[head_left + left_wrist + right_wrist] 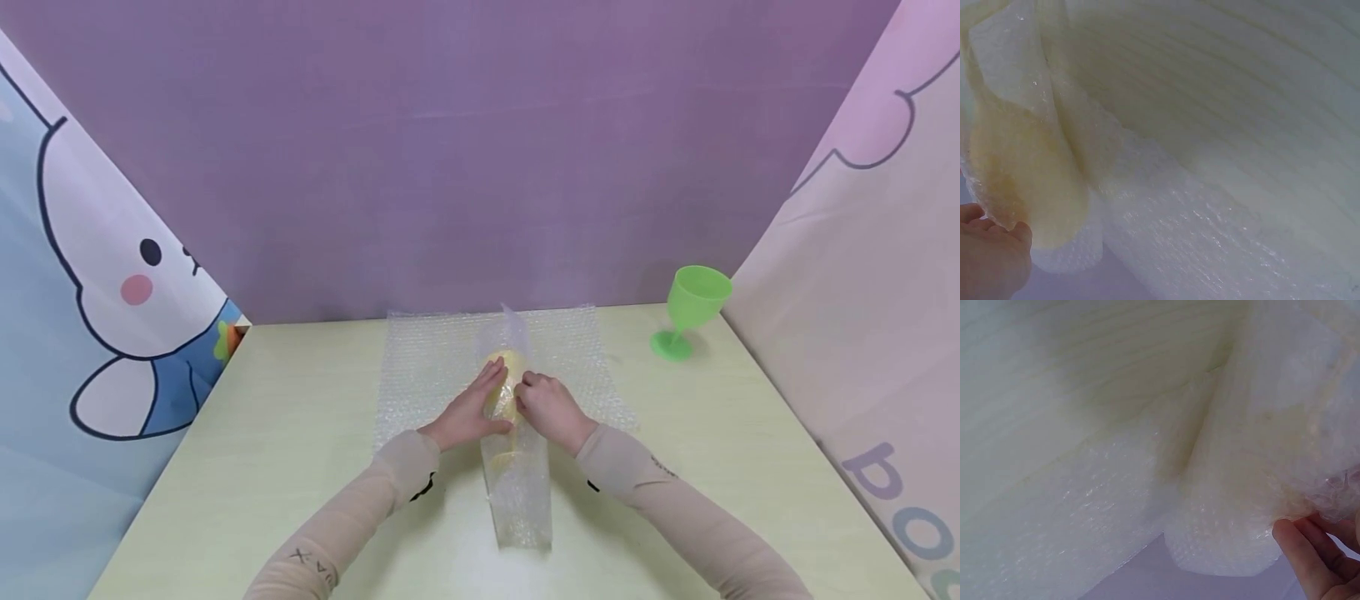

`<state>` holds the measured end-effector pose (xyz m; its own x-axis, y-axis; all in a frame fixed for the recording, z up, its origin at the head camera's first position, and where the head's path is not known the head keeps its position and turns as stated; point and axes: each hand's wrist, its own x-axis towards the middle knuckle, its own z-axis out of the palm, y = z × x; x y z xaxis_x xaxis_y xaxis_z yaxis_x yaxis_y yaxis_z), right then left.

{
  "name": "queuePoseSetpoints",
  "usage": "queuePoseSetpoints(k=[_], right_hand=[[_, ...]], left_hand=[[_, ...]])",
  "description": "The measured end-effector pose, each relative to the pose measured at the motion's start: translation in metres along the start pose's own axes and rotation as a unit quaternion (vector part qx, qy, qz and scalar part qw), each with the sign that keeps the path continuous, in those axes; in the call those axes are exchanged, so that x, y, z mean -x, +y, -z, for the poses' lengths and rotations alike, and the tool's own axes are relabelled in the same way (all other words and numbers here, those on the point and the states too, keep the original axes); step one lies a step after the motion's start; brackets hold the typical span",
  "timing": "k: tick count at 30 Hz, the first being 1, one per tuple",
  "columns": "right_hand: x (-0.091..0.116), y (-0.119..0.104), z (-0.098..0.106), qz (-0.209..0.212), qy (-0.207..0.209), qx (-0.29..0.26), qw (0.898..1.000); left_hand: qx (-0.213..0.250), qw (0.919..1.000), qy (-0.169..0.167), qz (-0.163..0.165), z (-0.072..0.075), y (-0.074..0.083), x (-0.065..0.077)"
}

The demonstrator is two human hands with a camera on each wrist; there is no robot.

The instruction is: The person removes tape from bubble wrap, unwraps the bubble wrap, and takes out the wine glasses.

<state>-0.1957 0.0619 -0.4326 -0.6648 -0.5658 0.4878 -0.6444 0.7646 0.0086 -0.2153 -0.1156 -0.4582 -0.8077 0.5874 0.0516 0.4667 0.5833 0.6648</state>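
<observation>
Along the yellow cup (505, 406), lying front to back, with left hand (469, 412) spread at its left and right hand (551, 407) pinching bubble wrap (525, 510) opposite.

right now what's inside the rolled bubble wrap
A yellow goblet lies inside: its bowl, stem and foot show hazily through the wrap. In the head view, the left hand covers part of the bowl, and the bowl's inside is hidden.

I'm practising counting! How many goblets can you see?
2: a green goblet standing at the far right of the table, and a yellow goblet inside the bubble wrap, partly covered by the left hand.
</observation>
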Motion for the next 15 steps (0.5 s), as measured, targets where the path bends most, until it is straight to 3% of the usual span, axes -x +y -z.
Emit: queuePoseSetpoints(k=[11, 15], right_hand=[[0.0010, 0.0031, -0.0038, 0.030, 0.000, 0.038, 0.999], [0.0021, 0.0052, -0.0053, 0.028, 0.006, 0.026, 0.999]], left_hand=[[-0.009, 0.9999, 0.000, -0.007, 0.0013, 0.0025, -0.0001], [0.001, 1.0000, -0.001, -0.004, 0.0016, 0.0051, 0.0001]])
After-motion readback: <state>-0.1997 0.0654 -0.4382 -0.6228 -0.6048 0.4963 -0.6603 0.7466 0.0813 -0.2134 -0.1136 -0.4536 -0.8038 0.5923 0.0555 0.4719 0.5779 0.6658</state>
